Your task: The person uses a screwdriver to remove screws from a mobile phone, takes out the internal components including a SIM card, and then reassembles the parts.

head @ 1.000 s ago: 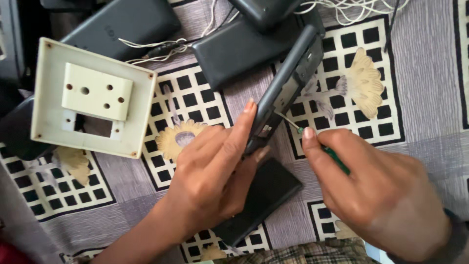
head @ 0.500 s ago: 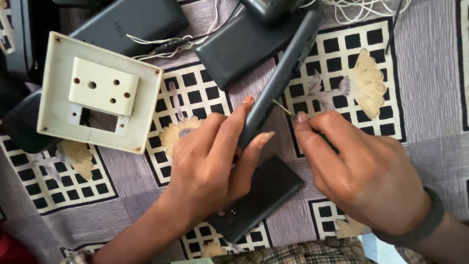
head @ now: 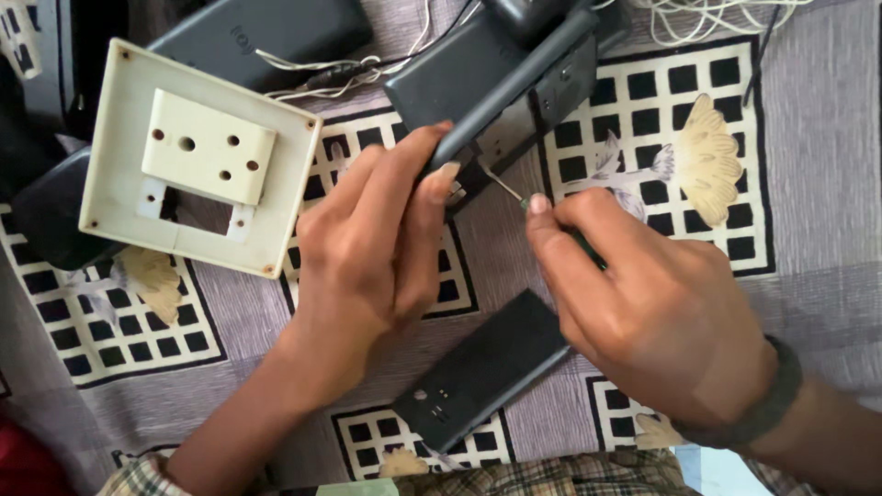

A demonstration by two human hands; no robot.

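Observation:
My left hand (head: 377,248) grips a long dark grey device (head: 533,83), tilted up on its edge over the patterned cloth. My right hand (head: 652,303) holds a small green-handled screwdriver (head: 551,216), its thin metal tip (head: 501,186) touching the underside of the device near my left fingertips. A flat dark cover panel (head: 482,372) lies on the cloth below and between my hands.
A cream switch plate with a socket module (head: 197,156) lies at the left. Other dark cases (head: 266,32) and thin white wires (head: 349,69) sit along the top edge. The grey cloth (head: 808,138) has black-and-white checks and fish prints.
The device has swung from a steep diagonal to a flatter angle and turned more edge-on. My right hand moved left, bringing the screwdriver tip against it. The view has shifted.

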